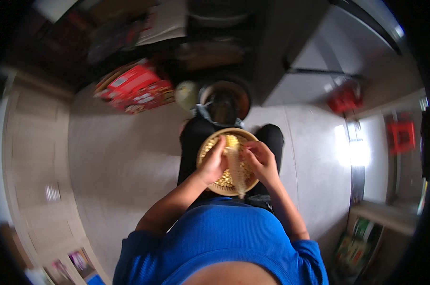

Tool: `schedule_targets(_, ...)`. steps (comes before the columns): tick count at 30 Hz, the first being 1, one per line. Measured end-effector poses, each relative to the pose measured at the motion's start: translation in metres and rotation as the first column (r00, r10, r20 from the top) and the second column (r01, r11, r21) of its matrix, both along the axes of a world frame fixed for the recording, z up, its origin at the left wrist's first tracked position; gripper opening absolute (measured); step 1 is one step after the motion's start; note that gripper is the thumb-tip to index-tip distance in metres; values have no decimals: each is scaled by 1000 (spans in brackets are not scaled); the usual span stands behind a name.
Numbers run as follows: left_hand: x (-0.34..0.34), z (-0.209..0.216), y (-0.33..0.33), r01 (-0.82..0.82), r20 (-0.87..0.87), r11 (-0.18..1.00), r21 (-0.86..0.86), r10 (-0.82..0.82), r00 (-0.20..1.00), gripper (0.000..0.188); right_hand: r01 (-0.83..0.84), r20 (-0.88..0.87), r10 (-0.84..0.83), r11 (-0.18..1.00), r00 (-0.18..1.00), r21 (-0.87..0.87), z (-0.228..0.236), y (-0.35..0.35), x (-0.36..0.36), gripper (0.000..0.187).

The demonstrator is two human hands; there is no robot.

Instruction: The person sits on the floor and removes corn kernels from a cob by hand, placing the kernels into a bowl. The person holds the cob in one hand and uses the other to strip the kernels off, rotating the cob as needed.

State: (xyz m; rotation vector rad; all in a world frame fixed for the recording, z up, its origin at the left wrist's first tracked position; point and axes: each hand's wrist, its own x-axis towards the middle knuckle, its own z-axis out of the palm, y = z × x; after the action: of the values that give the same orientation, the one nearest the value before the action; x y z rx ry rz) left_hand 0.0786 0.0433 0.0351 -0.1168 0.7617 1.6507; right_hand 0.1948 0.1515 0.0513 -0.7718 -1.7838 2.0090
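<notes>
A corn cob (235, 164) is in my left hand (214, 164), thumb along its upper side. Yellow kernels remain at its far end; the lower length is stripped and pale. Beside the cob's right edge, my right hand (263, 162) has its fingers bent in toward the thumb. Whether kernels are between those fingertips is too small to tell. Both hands are over a round tan basket (219, 190), which rests on my lap between my knees. Loose corn kernels (224, 180) lie in it, partly hidden by my hands and the cob.
Just past my knees stands a round bin (243, 97) with a dark liner. A pale green roundish thing (186, 95) and a red carton (141, 90) are left of it. Red stools (401, 137) stand at the right, near a large grey appliance (334, 52). Pale cabinets (39, 142) line the left.
</notes>
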Motion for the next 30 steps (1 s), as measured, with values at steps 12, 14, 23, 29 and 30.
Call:
schedule_targets(12, 19, -36, -3, -98, -772, 977, -187, -85, 630, 35, -249, 119, 228, 945, 966, 211, -9, -21, -11, 35)
schedule_targets(14, 14, -39, -3, -70, -828, 992, -105, -48, 559, 27, -222, 97, 208, 960, 973, 173, -15, -20, -10, 33)
schedule_targets(23, 17, -16, -7, -29, -582, 925, -380, -214, 784, 37, -189, 106, 170, 959, 980, 211, -23, -16, 6, 33)
schedule_targets(29, 13, -23, -4, 109, -495, 931, -348, -281, 822, 28, -218, 125, 199, 962, 972, 165, -16, -8, 7, 33)
schedule_targets(30, 14, -22, -3, 102, -488, 928, -358, -279, 827, 27, -242, 156, 202, 919, 967, 311, -14, -6, 4, 33)
